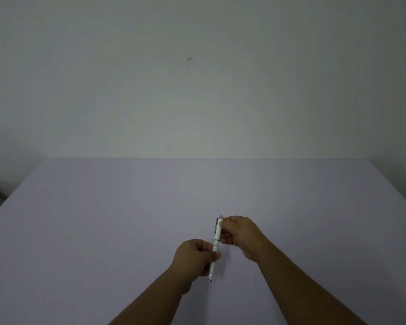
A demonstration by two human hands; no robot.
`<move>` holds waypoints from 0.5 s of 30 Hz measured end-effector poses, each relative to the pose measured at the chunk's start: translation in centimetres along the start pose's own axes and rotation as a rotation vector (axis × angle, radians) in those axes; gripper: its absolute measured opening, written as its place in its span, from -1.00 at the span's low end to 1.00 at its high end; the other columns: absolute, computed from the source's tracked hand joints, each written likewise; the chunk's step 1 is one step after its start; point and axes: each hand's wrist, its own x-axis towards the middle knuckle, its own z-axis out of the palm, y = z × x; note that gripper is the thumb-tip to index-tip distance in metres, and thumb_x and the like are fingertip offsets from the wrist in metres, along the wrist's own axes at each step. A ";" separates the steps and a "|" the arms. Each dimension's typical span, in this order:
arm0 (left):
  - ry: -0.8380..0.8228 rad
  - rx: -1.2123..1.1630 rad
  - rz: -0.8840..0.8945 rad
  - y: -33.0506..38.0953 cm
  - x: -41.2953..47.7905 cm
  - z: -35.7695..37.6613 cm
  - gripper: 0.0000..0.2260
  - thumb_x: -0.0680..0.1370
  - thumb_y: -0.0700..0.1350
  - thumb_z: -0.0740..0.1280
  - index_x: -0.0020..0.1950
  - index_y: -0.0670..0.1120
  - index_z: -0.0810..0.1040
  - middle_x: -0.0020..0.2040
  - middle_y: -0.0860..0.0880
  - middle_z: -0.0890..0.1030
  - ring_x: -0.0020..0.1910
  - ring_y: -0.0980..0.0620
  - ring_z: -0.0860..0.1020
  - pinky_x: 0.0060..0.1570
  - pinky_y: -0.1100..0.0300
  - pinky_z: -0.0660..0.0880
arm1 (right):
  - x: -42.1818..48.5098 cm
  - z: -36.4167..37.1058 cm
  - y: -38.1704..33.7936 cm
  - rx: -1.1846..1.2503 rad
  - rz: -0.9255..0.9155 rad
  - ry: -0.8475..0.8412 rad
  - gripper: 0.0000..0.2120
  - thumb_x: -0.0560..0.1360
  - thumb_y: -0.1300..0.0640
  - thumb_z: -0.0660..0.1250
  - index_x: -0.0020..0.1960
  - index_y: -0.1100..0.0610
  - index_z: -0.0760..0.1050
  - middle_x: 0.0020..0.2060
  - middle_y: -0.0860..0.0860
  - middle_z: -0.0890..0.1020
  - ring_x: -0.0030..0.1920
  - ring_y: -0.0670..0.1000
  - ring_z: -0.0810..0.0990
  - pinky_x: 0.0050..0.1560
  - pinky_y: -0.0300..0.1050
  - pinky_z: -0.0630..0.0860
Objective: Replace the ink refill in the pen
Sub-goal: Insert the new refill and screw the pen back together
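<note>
Pen (216,246), white, one: held whole above the table (103,219), cap end pinched in right hand (238,235) fingers, barrel pinched between left hand (195,254) thumb and fingers just below. Progress judged at the start (nothing yet unscrewed). Refills in view: none. Hands: two.

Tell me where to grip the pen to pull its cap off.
Pinch the capped end of the pen from the right, by the clip, as the right hand does; the left hand steadies the barrel from the left. It lies lengthwise, cap far.
</note>
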 end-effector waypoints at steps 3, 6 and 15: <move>0.001 -0.026 -0.006 0.0 0.1 0.2 -0.96 0.43 -0.25 0.44 -0.17 -0.17 0.61 -0.37 -0.04 0.57 -0.42 0.06 0.52 -0.41 0.28 0.52 | 0.2 -0.1 -0.1 -0.016 -0.014 -0.020 -0.83 0.53 0.22 0.26 -0.14 0.25 0.59 -0.30 0.09 0.66 -0.33 -0.03 0.62 -0.27 -0.22 0.59; 0.020 -0.030 -0.008 -0.2 0.4 0.4 -0.96 0.44 -0.24 0.44 -0.17 -0.17 0.61 -0.36 -0.05 0.57 -0.42 0.06 0.52 -0.42 0.29 0.52 | 0.7 0.0 0.0 -0.023 -0.007 -0.008 -0.84 0.52 0.21 0.27 -0.13 0.25 0.58 -0.27 0.12 0.66 -0.30 0.00 0.62 -0.26 -0.21 0.59; 0.049 -0.107 -0.153 -2.0 2.3 0.9 -0.90 0.43 -0.22 0.46 -0.09 -0.18 0.61 -0.23 -0.12 0.61 -0.28 -0.03 0.56 -0.33 0.19 0.58 | 2.0 -0.6 1.7 -0.202 0.011 0.119 -0.86 0.51 0.20 0.28 -0.06 0.25 0.59 -0.25 0.12 0.65 -0.29 0.00 0.60 -0.18 -0.16 0.62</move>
